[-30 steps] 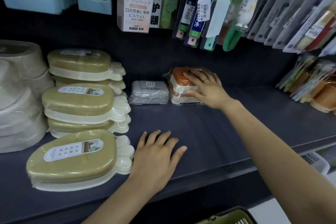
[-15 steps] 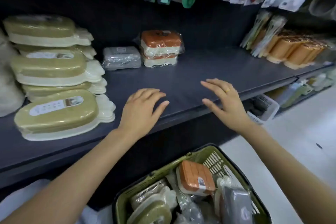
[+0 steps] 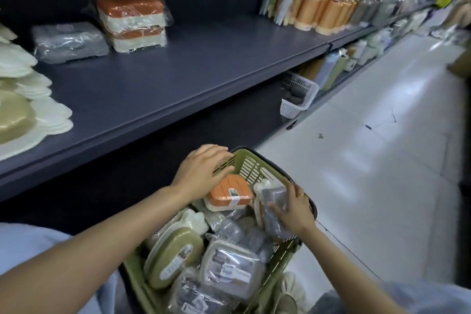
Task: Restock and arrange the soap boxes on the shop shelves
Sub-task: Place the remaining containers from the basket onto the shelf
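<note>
A green basket in front of me holds several wrapped soap boxes. My left hand reaches over its far corner with fingers spread above an orange-lidded soap box, apparently just touching it. My right hand grips a grey wrapped soap box standing on edge at the basket's right side. An olive oval soap box lies in the basket's near left. On the dark shelf, two orange soap boxes are stacked beside a grey soap box.
Stacks of olive and cream foot-shaped soap dishes fill the shelf's left end. Orange cups line the shelf's right. A white slotted bin juts out on the lower shelf. The white aisle floor lies to the right.
Both hands have left the shelf and dropped into the basket. The right hand has taken hold of a grey box; the view has tilted down and right.
</note>
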